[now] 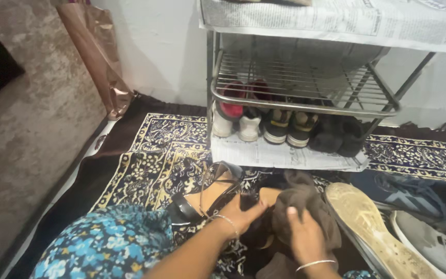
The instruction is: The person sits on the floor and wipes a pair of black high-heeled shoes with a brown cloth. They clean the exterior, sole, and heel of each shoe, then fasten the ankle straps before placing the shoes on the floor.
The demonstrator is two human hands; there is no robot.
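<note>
My left hand grips a dark strappy sandal with a tan insole, held low over the patterned rug. My right hand presses a brown-grey cloth against the sandal's far end, fingers closed on the fabric. Both wrists wear thin bangles. A blue floral sleeve or garment lies over my lap at lower left. The sandal's toe end is hidden under the cloth.
A metal shoe rack stands ahead, its lower shelf lined with newspaper and holding several shoes. A dirty upturned shoe sole and blue sneakers lie at right. A copper-coloured bag leans on the wall at left.
</note>
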